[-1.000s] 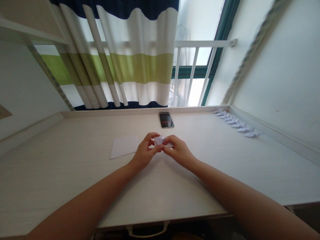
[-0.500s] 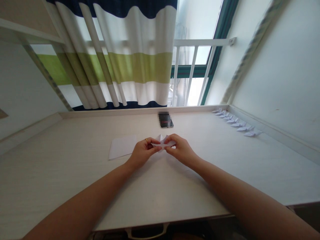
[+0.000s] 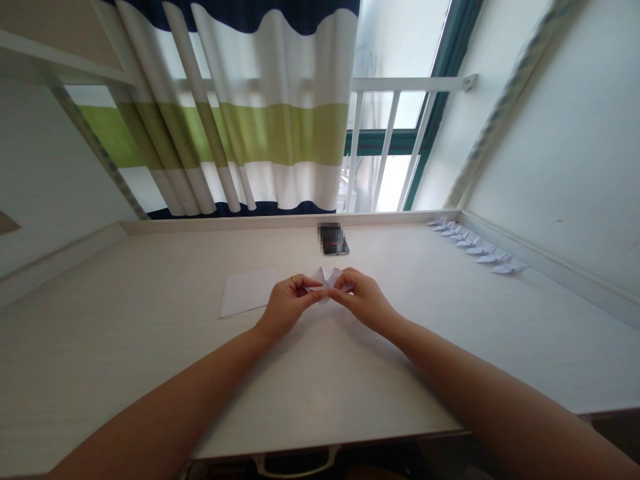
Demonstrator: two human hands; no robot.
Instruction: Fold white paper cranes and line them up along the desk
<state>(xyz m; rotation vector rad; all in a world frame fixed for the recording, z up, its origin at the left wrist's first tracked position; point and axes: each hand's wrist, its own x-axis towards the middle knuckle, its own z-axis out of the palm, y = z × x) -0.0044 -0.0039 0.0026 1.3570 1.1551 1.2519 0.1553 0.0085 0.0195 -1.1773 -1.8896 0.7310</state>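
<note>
Two hands: left hand [image 3: 286, 299] and right hand [image 3: 363, 297], fingertips clamped on folded paper [image 3: 321, 275].
Folded paper: between the hands, near side of the phone [image 3: 335, 243], tips projecting past the pinch.
Folded figures [image 3: 481, 251]: right of the phone.

plenty of room right of center tbh, the tabletop [image 3: 430, 313] runs open from the right hand [image 3: 361, 293] to the row of small folded papers [image 3: 480, 250] at upper right; dead center is a no-go, folded paper [image 3: 319, 275] plugs the space between that hand and the left hand [image 3: 285, 303]; lower center is open but walled by the left forearm [image 3: 180, 387] and right forearm [image 3: 475, 380]; past the fingers, a dark phone [image 3: 336, 243] blocks the middle, passable either side; flat paper [image 3: 245, 293] lies left
</note>
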